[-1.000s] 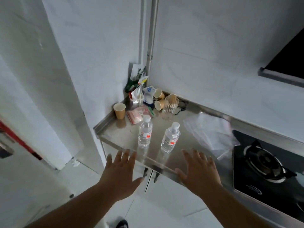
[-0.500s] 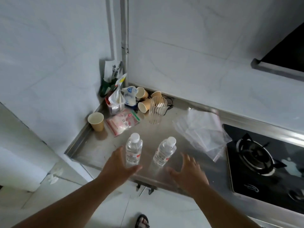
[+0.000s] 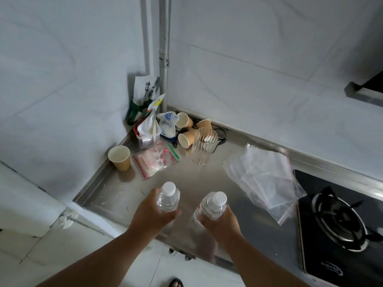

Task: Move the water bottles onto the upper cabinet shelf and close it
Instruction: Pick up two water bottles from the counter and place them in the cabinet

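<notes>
Gripping one clear bottle each, two hands are reaching over a steel counter (image 3: 116, 201). The left hand (image 3: 152, 213) is curling around the left bottle (image 3: 168, 198); the right hand (image 3: 219, 221) is curling around the right bottle (image 3: 210, 207). Both bottles are sitting near the counter's front edge, white caps up. Paper cups (image 3: 119, 155), a glass (image 3: 203, 149) and snack packets (image 3: 155, 159) are crowding the back corner; a gas burner (image 3: 339, 222) is sitting at right.

Left hand (image 3: 152, 214) and right hand (image 3: 220, 222) each grip a bottle, left bottle (image 3: 168, 198), right bottle (image 3: 211, 207), fingers curled round them over the bench (image 3: 116, 195).
</notes>
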